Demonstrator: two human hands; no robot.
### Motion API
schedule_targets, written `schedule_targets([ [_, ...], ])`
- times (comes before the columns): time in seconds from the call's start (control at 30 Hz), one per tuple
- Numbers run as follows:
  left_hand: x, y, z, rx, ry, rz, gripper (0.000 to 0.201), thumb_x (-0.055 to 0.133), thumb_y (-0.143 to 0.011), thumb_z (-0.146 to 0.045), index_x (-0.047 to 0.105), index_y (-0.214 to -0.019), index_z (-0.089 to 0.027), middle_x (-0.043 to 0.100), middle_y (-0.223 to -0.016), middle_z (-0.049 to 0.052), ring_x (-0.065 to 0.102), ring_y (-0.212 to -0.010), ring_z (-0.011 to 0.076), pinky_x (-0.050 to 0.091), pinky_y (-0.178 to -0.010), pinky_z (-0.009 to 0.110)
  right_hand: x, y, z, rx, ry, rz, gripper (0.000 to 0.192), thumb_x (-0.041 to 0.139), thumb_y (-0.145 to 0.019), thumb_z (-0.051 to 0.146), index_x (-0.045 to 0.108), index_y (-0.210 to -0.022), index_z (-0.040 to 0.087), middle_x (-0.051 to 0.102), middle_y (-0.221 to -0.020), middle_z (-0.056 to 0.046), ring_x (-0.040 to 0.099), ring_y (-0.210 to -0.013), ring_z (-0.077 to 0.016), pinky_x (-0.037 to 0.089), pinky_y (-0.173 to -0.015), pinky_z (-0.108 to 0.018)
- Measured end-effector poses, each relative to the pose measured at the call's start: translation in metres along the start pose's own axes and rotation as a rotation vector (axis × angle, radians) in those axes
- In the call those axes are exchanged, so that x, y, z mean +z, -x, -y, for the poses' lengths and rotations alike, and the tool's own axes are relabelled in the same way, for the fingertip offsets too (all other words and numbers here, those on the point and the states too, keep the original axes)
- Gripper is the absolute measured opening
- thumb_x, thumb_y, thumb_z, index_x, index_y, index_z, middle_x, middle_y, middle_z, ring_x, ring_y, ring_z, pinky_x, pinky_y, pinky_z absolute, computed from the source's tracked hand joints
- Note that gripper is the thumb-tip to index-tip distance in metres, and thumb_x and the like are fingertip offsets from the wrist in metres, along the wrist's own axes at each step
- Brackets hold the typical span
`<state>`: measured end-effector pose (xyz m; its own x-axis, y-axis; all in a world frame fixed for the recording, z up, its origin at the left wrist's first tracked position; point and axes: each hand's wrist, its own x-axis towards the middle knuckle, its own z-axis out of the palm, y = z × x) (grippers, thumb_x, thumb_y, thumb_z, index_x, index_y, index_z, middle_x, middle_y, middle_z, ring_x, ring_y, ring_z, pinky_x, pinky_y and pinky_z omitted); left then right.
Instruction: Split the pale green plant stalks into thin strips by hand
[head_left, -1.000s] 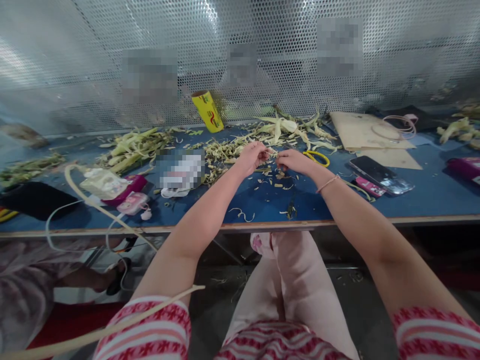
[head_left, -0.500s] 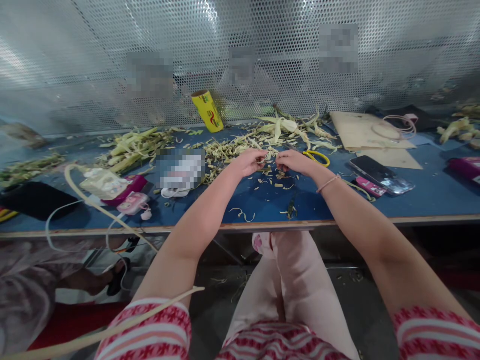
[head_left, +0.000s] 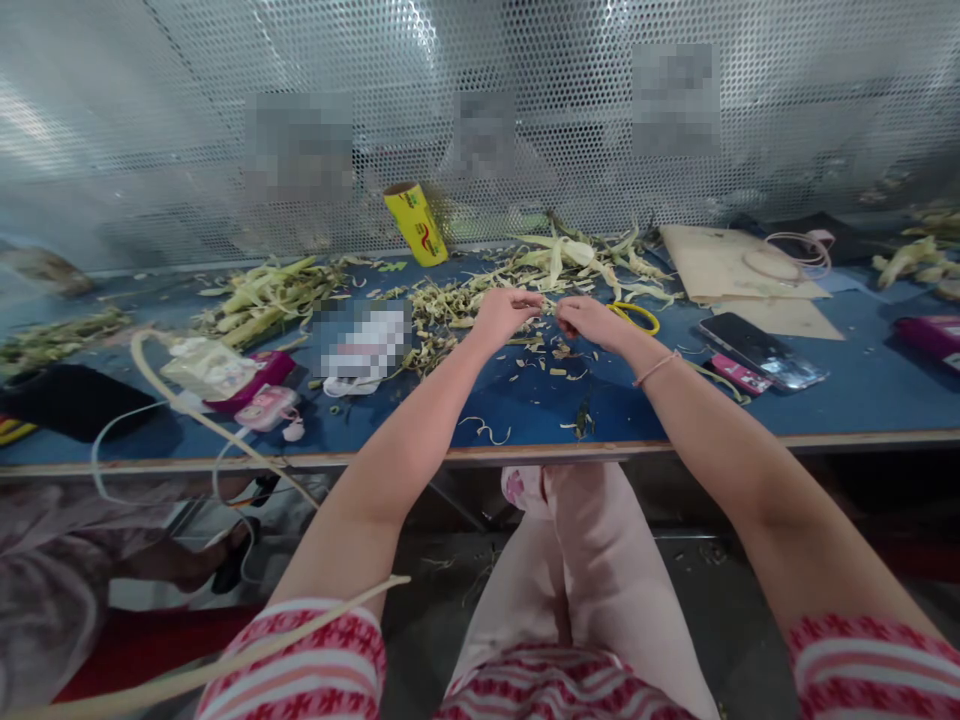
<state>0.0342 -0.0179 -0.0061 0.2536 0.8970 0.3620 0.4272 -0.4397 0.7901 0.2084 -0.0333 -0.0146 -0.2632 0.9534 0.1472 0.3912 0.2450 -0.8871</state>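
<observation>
Over the blue table (head_left: 637,410), my left hand (head_left: 508,315) has its fingers bent together in a pinch. Close to its right, my right hand (head_left: 589,322) is closed, thumb and fingertips together. What either hand holds is too small and hidden to make out; pale plant bits show around the fingertips. Behind the left hand spreads a heap of chopped pale plant pieces (head_left: 442,300). Long dried pale-green husks or leaves (head_left: 570,258) lie beyond both hands. Yellow scissor handles (head_left: 637,318) stick out behind my right wrist. Small scraps (head_left: 557,372) lie below the hands.
A yellow cardboard tube (head_left: 416,225) leans at the perforated metal wall (head_left: 540,60). Left are a stalk bundle (head_left: 262,300), a white blurred item (head_left: 367,345) and a cable (head_left: 150,365). Right are a phone (head_left: 761,350) and brown paper (head_left: 720,265). Another person's leg (head_left: 165,555) shows lower left.
My left hand has shifted slightly up and right, its fingers stretching further toward the right hand. My right hand has turned a little and stays closed. The things on the table lie as before.
</observation>
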Motion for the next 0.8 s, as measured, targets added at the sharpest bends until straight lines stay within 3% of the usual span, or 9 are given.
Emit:
schedule_targets([
  [0.13,-0.004,-0.005,0.005,0.202,-0.252,0.002,0.003,0.069,-0.072,-0.018,0.072,-0.07,-0.017,0.071,-0.077,0.005,0.062,-0.076,0.0153,0.046,-0.079,0.03,-0.002,0.003,0.002,-0.075,0.056,-0.01,0.028,0.043,-0.079,0.012,0.043,-0.052,0.019,0.044,-0.045,0.004,0.043,-0.045,-0.0082,0.033,-0.05,-0.023],
  [0.33,-0.008,-0.003,0.005,0.313,-0.312,0.058,0.02,0.066,-0.074,-0.026,0.058,-0.058,-0.016,0.057,-0.061,0.002,0.049,-0.061,0.0123,0.036,-0.062,0.027,-0.006,0.003,0.001,-0.145,0.098,-0.065,0.039,0.05,-0.086,0.031,0.043,-0.05,0.018,0.043,-0.043,0.004,0.038,-0.044,-0.0073,0.029,-0.05,-0.023],
  [0.53,-0.005,0.005,-0.002,0.23,-0.081,0.175,0.036,0.058,-0.076,-0.029,0.036,-0.05,-0.018,0.034,-0.049,-0.005,0.031,-0.049,0.0071,0.025,-0.053,0.025,-0.003,0.005,0.006,-0.082,-0.292,-0.06,0.042,0.061,-0.078,0.03,0.033,-0.048,0.02,0.029,-0.041,0.008,0.025,-0.039,-0.0043,0.022,-0.043,-0.022],
  [0.67,-0.002,0.004,0.002,0.168,0.122,0.323,0.033,0.058,-0.075,-0.033,0.043,-0.052,-0.017,0.042,-0.05,-0.004,0.037,-0.049,0.0067,0.029,-0.053,0.025,-0.002,0.008,0.015,-0.025,-0.518,-0.033,0.037,0.06,-0.078,0.022,0.034,-0.051,0.019,0.029,-0.044,0.008,0.023,-0.039,-0.0036,0.019,-0.04,-0.02],
  [0.8,0.003,0.0,0.009,0.155,0.239,0.363,0.031,0.062,-0.074,-0.036,0.049,-0.055,-0.015,0.047,-0.051,-0.004,0.04,-0.05,0.0063,0.03,-0.054,0.024,-0.002,0.009,0.018,-0.014,-0.618,-0.07,0.034,0.058,-0.079,0.019,0.039,-0.051,0.018,0.038,-0.048,0.005,0.032,-0.043,-0.0045,0.028,-0.042,-0.018],
])
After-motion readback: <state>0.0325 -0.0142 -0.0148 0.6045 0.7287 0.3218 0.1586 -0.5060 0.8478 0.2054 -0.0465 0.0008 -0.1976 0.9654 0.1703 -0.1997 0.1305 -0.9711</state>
